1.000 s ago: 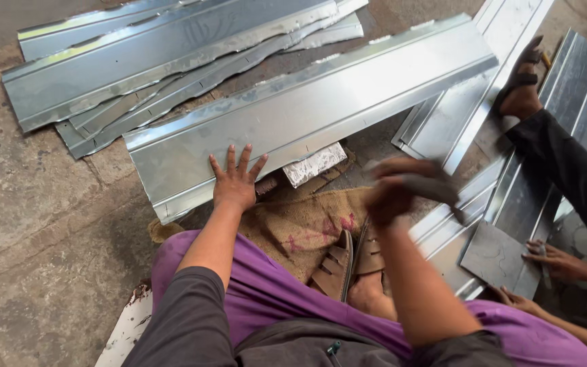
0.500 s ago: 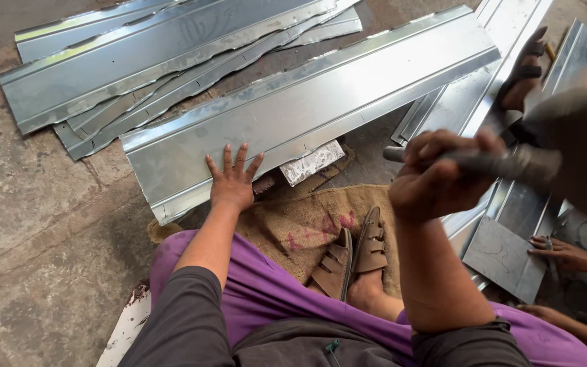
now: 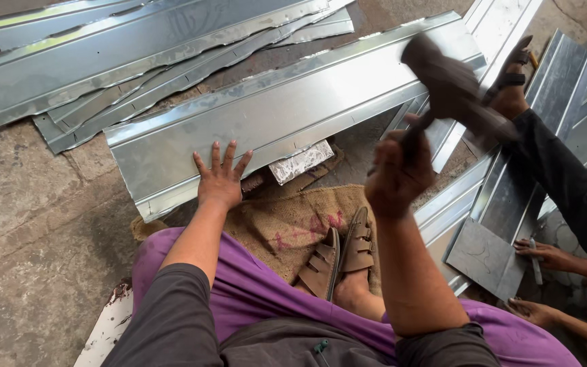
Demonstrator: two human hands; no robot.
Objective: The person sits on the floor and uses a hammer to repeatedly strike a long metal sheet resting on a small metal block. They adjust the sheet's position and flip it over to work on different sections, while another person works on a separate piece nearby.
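Right grip [image 3: 397,173] lifts mallet [image 3: 451,85] (blurred) above sheet [image 3: 293,115], left hand [image 3: 220,180] flat on it.

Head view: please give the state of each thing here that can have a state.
Left hand: flat, fingers spread, pressing the sheet.
Right hand: shut on the mallet.
Mallet: raised, blurred.
Sheet: lying flat, long edges bent up.
Sandals: on the feet, resting on sacking.
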